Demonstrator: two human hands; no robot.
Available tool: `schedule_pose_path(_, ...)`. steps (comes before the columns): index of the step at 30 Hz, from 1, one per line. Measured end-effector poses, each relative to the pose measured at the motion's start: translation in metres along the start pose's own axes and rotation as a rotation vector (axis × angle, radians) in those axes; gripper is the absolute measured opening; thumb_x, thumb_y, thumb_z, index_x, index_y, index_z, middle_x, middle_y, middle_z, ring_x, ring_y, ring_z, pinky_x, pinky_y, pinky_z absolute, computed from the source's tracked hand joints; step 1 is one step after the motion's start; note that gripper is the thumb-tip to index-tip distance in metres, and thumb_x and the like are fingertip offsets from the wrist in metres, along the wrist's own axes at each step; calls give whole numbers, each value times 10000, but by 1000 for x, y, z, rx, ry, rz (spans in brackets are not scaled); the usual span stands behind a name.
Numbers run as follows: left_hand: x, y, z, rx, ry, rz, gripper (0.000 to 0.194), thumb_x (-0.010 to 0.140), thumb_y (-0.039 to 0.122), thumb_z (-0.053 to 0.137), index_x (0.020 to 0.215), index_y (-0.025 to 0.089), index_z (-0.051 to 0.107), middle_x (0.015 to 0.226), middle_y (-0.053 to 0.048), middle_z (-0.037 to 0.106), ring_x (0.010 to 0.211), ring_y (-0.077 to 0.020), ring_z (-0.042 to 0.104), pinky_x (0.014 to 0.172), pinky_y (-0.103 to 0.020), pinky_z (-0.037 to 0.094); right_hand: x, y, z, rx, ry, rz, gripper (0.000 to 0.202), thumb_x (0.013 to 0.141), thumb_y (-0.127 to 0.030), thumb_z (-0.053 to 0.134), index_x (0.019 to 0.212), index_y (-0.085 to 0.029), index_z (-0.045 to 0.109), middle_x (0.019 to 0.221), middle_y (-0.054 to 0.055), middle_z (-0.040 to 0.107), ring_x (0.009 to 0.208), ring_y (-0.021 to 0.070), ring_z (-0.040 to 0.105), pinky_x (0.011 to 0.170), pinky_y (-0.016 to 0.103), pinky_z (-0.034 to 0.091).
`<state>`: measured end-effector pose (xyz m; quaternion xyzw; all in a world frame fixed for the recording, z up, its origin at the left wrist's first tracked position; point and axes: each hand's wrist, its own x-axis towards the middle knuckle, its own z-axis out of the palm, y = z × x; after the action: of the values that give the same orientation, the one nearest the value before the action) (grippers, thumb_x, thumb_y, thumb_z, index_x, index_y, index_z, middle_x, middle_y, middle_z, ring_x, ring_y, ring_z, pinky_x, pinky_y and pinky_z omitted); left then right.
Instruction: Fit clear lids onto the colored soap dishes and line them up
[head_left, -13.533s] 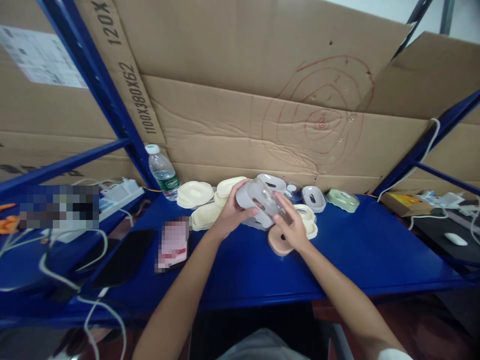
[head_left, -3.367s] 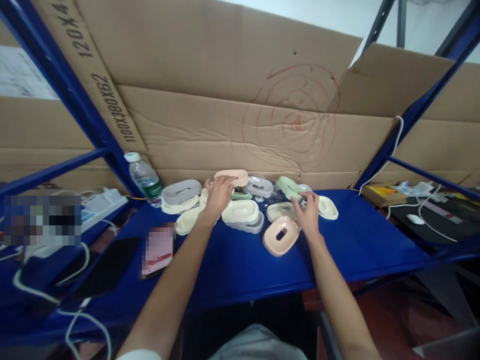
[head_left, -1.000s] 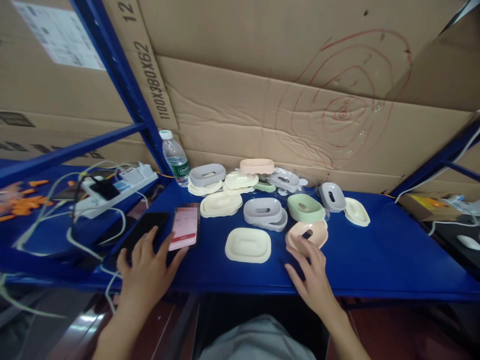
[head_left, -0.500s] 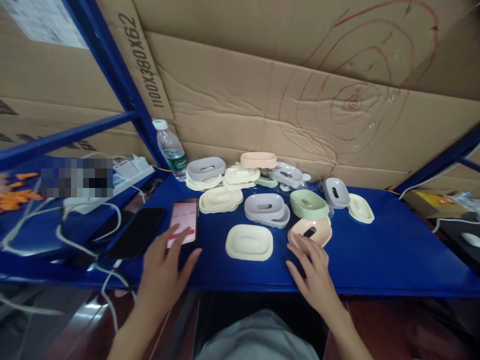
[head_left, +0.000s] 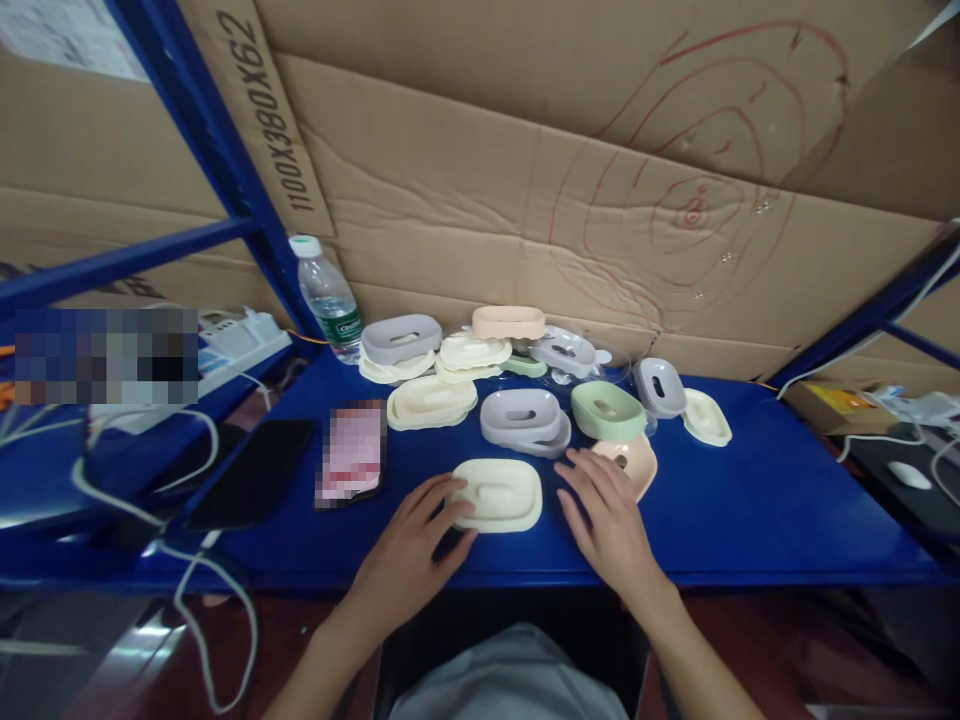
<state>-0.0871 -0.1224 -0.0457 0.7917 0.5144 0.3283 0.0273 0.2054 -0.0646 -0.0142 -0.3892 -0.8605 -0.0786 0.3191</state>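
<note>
In front of me on the blue table lies a flat cream soap-dish tray (head_left: 506,495), oval with a raised centre. My left hand (head_left: 420,535) reaches over its left edge, fingers apart, fingertips on or just above the rim. Right of the tray, my right hand (head_left: 606,505) hovers with spread fingers and holds nothing. It partly covers a peach soap dish (head_left: 636,465). Behind it sits a green soap dish (head_left: 607,408). A grey soap dish (head_left: 520,412) rests askew on another grey piece beyond the cream tray.
At the back stand more dishes, including a peach one (head_left: 508,322) and a grey one (head_left: 401,338), beside a water bottle (head_left: 334,305). Cream trays (head_left: 431,400) are stacked nearer. Two phones, one lit (head_left: 352,450) and one dark (head_left: 251,472), lie left near white cables.
My left hand has left the lit phone and moved right to the cream tray. My right hand has shifted slightly off the peach dish toward the tray. The view has turned a little.
</note>
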Motion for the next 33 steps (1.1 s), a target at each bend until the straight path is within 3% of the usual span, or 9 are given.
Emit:
schedule_pose_path(4,0,2,-3,-3,3,38,289,980,277,653,1269,261,649,1302,-78,699,1282,-270,632,1070,-464,571,54,7,17,-112,-120,-77,453,1065,-203,531,1518,-180,535,1564,121,569,1474,313,488,1221,541,373)
schedule_pose_path(8,-1,4,-3,13,-6,8,468,968,293,666,1421,256,555,1319,-98,690,1234,-277,660,1032,-459,592,82,18,32,-123,-191,-91,351,1027,-196,621,1372,-156,670,1360,136,724,1294,310,642,1094,506,490)
schedule_pose_path(11,-4,5,-1,27,7,-32,562,971,301,664,1502,256,485,1445,-135,611,1268,-289,650,1029,-466,601,73,11,26,-48,-130,-125,260,1047,-190,596,1276,-175,719,1260,106,771,1216,262,679,1065,456,493)
schedule_pose_path(16,-6,5,-1,39,103,-42,583,981,303,663,1529,255,471,1698,-175,300,1389,-324,569,1055,-476,594,26,-28,6,67,-82,-183,267,1048,-176,593,1298,-189,686,1243,80,769,1213,234,670,1148,479,396)
schedule_pose_path(21,-3,2,-1,70,38,62,456,987,255,645,1436,305,587,1626,-102,459,1453,-326,512,1135,-515,538,4,-46,4,119,-113,-178,263,1046,-143,578,1289,-171,673,1229,82,765,1209,227,662,1122,459,405)
schedule_pose_path(27,-6,2,-1,58,63,91,423,977,285,667,1395,261,606,1572,-143,510,1421,-320,545,1117,-499,553,0,-45,4,180,-73,-200,250,1061,-171,566,1292,-169,662,1185,85,768,1151,225,669,1084,462,411)
schedule_pose_path(33,-4,1,-1,80,-1,112,368,966,337,684,1325,265,648,1520,-124,567,1410,-321,559,1108,-501,565,-4,-49,11,197,-237,-124,302,1072,-236,561,1361,-180,631,1331,107,718,1279,235,631,1120,452,457)
